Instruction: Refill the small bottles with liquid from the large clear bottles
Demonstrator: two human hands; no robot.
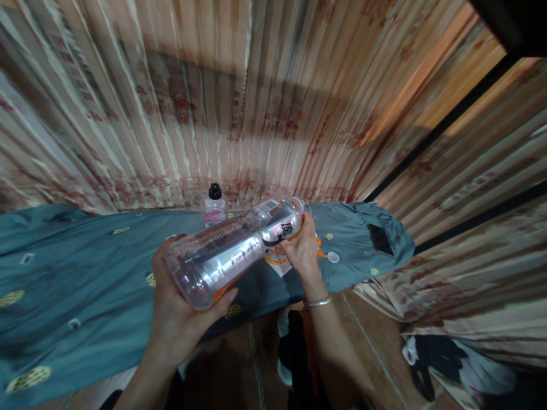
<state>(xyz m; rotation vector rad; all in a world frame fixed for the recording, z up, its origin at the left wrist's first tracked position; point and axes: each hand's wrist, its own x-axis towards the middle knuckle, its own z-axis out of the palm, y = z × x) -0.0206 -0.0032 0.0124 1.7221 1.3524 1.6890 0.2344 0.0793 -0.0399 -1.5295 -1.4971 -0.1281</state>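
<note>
A large clear plastic bottle (233, 256) with a silvery label is held aslant in front of me, its neck up and to the right. My left hand (177, 310) is wrapped around the bottle's base. Round the neck end, my right hand (302, 247) grips it, a silver bracelet on that wrist. Behind the bottle, partly hidden, lies a white and orange packet (280, 265). Just right of my right hand is a small white spoon (332, 257) with an orange handle. A smaller clear bottle (214, 208) with a black cap and pink label stands behind.
Everything rests on a narrow surface covered with a teal cloth (106, 267). A dark phone (380, 239) lies near its right end. Patterned curtains (239, 102) hang behind and to the right, with black metal bars (444, 125) across them. A dark bundle (448, 364) sits at lower right.
</note>
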